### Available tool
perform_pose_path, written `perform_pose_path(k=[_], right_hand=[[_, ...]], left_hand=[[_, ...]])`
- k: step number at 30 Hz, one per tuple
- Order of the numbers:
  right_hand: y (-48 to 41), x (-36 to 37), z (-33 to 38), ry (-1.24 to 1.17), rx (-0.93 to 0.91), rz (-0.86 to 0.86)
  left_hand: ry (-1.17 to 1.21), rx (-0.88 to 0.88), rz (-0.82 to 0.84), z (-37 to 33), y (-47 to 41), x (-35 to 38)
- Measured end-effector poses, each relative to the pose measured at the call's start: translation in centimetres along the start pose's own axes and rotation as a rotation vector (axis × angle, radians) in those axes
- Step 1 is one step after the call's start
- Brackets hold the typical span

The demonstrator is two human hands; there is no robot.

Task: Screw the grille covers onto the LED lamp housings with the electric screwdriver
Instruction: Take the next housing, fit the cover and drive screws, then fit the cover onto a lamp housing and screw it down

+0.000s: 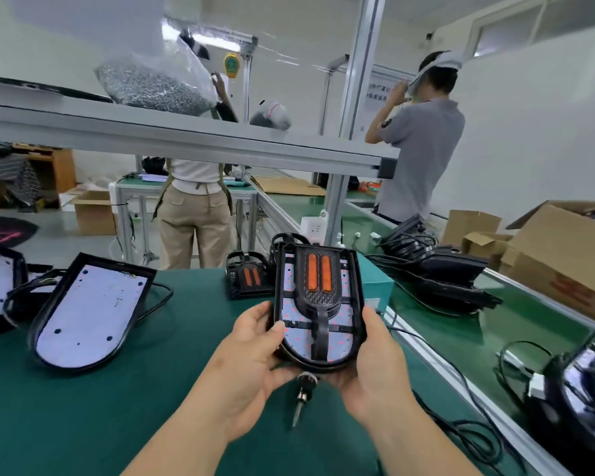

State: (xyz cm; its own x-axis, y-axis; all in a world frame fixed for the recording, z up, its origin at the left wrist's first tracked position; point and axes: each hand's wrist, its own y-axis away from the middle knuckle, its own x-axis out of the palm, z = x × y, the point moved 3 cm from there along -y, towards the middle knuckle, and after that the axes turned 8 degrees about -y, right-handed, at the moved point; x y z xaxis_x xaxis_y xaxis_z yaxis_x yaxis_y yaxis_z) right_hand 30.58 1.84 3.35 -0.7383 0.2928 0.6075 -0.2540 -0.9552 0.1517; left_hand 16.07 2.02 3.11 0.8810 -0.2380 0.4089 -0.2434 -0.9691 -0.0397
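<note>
The LED lamp housing (pixel 318 305), its black grille cover (pixel 320 286) with two orange strips on top, is held up above the green table (pixel 83 417) — the left hand (pixel 251 355) has its grip closed on the left edge, the right hand (pixel 375 359) on the right edge. The electric screwdriver (pixel 301 396) shows just beneath it, tip down. An uncovered housing (pixel 86 312) lies to the left, well apart.

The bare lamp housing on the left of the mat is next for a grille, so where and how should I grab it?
Judging by its pose, take the bare lamp housing by its raised black rim on the long right edge, coming from the right. It lies tilted, LED board up, with cables trailing off its far side, so avoid gripping there or pressing the white board.
</note>
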Motion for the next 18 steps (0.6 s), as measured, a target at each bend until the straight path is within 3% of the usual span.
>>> perform_pose_path(k=[18], right_hand=[[5.5, -16.9, 13.2, -0.147, -0.344, -0.329]], left_hand=[[-0.089, -0.178, 0.307, 6.9, -2.2, 21.2]])
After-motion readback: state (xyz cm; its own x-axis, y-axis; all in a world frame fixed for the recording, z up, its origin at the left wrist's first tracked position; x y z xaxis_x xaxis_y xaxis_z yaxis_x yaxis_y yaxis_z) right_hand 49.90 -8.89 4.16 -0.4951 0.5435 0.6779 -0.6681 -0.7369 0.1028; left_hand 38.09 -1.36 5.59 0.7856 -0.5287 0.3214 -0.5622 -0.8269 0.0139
